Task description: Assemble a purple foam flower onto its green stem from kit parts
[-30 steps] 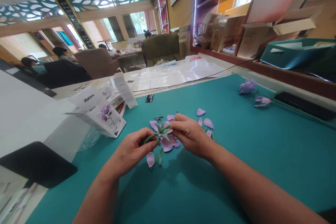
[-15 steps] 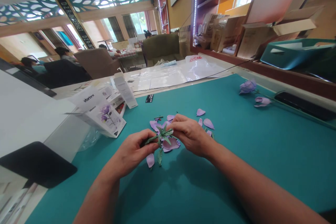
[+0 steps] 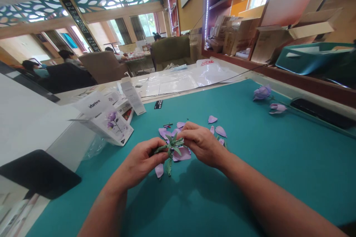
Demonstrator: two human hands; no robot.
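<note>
Between my two hands is a green plastic flower stem (image 3: 172, 143) with pointed, star-like leaves at its top. My left hand (image 3: 146, 158) grips it from the left, thumb and fingers closed round the stalk. My right hand (image 3: 200, 143) pinches the leafy end from the right; what exactly lies under its fingertips is hidden. Loose lilac petals (image 3: 182, 154) lie on the mat under and around the hands, partly covered by them. Another petal (image 3: 159, 170) rests below my left fingers. Right of my right hand are more petals (image 3: 221, 131).
A teal mat (image 3: 250, 126) covers the desk. At left stand an opened flower-kit box (image 3: 111, 126) and a black panel (image 3: 40, 174). Finished-looking purple flowers (image 3: 261, 92) lie at right by a dark tray (image 3: 325, 113). A small black card (image 3: 158, 104) lies behind the petals. Several people sit far back.
Both hands stay almost in place on the green stem. The leafy top has turned very slightly, and the right hand has shifted a touch.
</note>
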